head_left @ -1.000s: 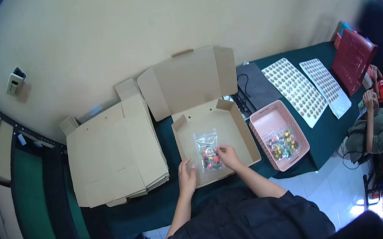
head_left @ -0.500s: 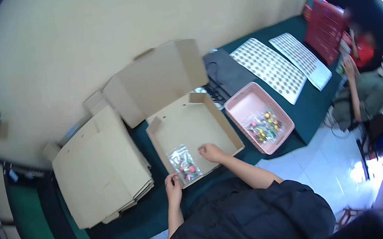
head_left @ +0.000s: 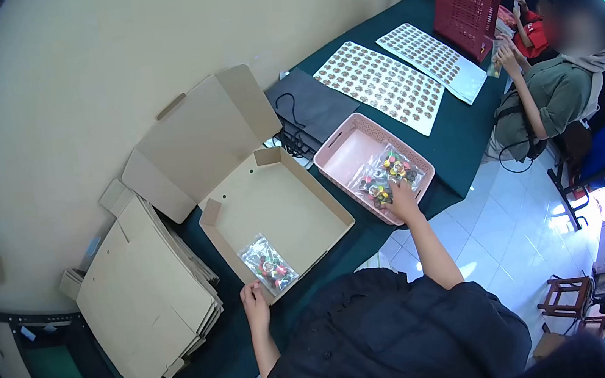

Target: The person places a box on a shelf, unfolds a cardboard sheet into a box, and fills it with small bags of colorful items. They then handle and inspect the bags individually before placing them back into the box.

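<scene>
Right hand shifted onto bags.

Cream wall, pale tiled floor, seemingly a wooden stool

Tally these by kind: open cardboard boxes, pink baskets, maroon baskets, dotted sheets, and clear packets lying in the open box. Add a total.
Open cardboard box: 1
Pink basket: 1
Maroon basket: 1
Dotted sheets: 2
Clear packet in the open box: 1
Total: 6
</scene>
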The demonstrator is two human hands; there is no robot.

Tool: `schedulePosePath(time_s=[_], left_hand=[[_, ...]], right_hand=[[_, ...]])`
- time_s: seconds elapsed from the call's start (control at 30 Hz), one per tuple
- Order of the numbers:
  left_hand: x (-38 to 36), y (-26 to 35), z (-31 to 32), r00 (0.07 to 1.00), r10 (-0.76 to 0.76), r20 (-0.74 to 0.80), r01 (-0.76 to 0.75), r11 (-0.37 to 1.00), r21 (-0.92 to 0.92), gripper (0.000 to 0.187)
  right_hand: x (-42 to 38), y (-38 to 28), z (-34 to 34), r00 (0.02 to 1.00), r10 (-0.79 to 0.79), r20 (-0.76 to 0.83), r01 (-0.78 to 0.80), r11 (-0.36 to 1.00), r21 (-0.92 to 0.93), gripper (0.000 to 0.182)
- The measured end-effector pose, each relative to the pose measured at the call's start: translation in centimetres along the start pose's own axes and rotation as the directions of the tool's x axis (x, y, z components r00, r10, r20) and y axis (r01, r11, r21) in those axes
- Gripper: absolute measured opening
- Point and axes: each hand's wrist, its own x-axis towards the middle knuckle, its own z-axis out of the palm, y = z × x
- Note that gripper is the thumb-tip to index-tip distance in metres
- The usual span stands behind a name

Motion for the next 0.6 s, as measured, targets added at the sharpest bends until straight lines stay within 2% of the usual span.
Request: schedulePosePath(time_s=[0.1, 0.17, 0.2, 0.23, 0.3, 0.33, 0.37, 0.4, 0.43, 0.5, 0.53, 0.57, 0.6], left_hand=[[-0.7, 1.8, 1.2, 0.999, -0.048, 0.02, 0.048, 0.999, 0.019, 0.029], [-1.4, 3.0, 1.8, 0.999, 0.01, -0.031, -0.005, 0.989, 0.151, 0.032], [-1.6, 3.7, 1.7, 0.998, 0.057, -0.033, -0.05, 0.983, 0.175, 0.035], [-1.9, 4.3, 1.6, 0.998, 0.057, -0.042, -0.049, 0.984, 0.174, 0.035], [-2.4, 5.9, 1.1, 0.966, 0.227, -0.126, -0.199, 0.959, 0.2, 0.032], [-2.4, 6.2, 0.8, 0.966, 0.219, -0.136, -0.191, 0.962, 0.197, 0.032], [-2.3, 6.4, 0.3, 0.976, 0.192, -0.098, -0.18, 0.977, 0.117, 0.031], [-2.1, 6.5, 0.1, 0.984, 0.169, -0.057, -0.167, 0.985, 0.038, 0.03], [-1.9, 6.9, 0.1, 0.984, 0.162, -0.068, -0.16, 0.987, 0.036, 0.03], [-1.5, 8.0, 0.2, 0.974, 0.226, -0.026, -0.227, 0.969, -0.099, 0.029], [-1.5, 9.0, 0.3, 0.974, 0.227, 0.015, -0.216, 0.944, -0.25, 0.029], [-0.9, 8.0, 0.9, 0.978, 0.167, 0.127, -0.088, 0.877, -0.472, 0.035], [-0.7, 8.2, 1.2, 0.966, 0.233, 0.116, -0.121, 0.795, -0.594, 0.039]], right_hand=[[0.3, 0.5, 0.5, 0.997, -0.057, -0.061, 0.057, 0.998, -0.002, 0.067], [1.1, 0.1, 0.4, 1.0, -0.001, -0.017, 0.004, 0.981, 0.193, 0.054], [1.6, -0.6, 0.2, 0.994, 0.036, -0.1, 0.01, 0.903, 0.43, 0.046], [2.0, -1.2, -0.1, 0.994, 0.027, -0.101, 0.019, 0.902, 0.432, 0.046], [2.8, -2.6, -1.5, 0.926, 0.039, -0.376, 0.157, 0.865, 0.476, 0.044], [3.2, -3.6, -2.6, 0.951, 0.069, -0.3, 0.126, 0.803, 0.583, 0.042], [3.0, -5.5, -4.0, 0.953, 0.057, -0.297, 0.133, 0.803, 0.581, 0.042], [2.5, -8.0, -5.6, 0.98, 0.001, -0.198, 0.164, 0.56, 0.812, 0.042], [1.9, -10.3, -6.8, 0.99, -0.087, -0.115, 0.134, 0.258, 0.957, 0.042], [0.2, -13.8, -7.3, 0.963, -0.265, 0.059, -0.007, 0.193, 0.981, 0.037], [-1.1, -15.7, -7.6, 0.925, -0.367, 0.098, -0.035, 0.173, 0.984, 0.036], [-2.4, -17.5, -7.6, 0.872, -0.472, 0.129, -0.062, 0.156, 0.986, 0.035], [-3.8, -19.0, -7.1, 0.821, -0.544, 0.171, -0.105, 0.151, 0.983, 0.034]])
